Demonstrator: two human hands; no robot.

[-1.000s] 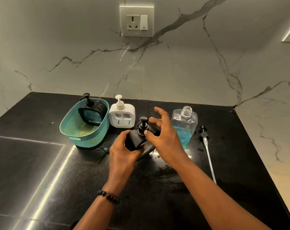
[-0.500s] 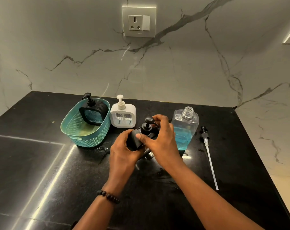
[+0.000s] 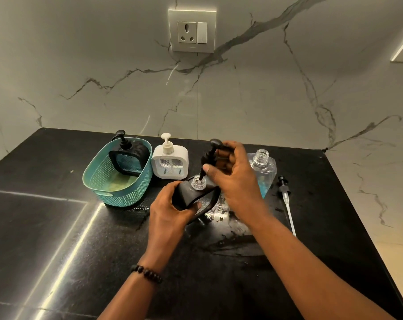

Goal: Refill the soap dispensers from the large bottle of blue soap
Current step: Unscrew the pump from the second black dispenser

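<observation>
Pump head (image 3: 213, 151) pinched in my right hand (image 3: 236, 181), its black stem only partly out of the clear neck of the black dispenser (image 3: 197, 195) that my left hand (image 3: 167, 211) grips tilted, low over the black counter (image 3: 57, 227).

What worries me: the stem could drag soap out and drip across the counter (already wet and smeared under my hands, by the look of it). The dispenser is tipped, so its open neck could spill whatever is left inside if my left hand slackens. My right wrist is close to the large bottle of blue soap (image 3: 264, 172), which stands uncapped just behind; a careless elbow could knock it over.

Counting: three dispensers, namely the black one I hold, a second black one (image 3: 128, 158) standing in the teal basket (image 3: 117, 190), and a white one (image 3: 169, 161) just beside that basket. One large bottle, partly full. Its long-tubed pump (image 3: 286, 195) lies loose on the counter to the right. One basket, one wall socket (image 3: 192, 31).
</observation>
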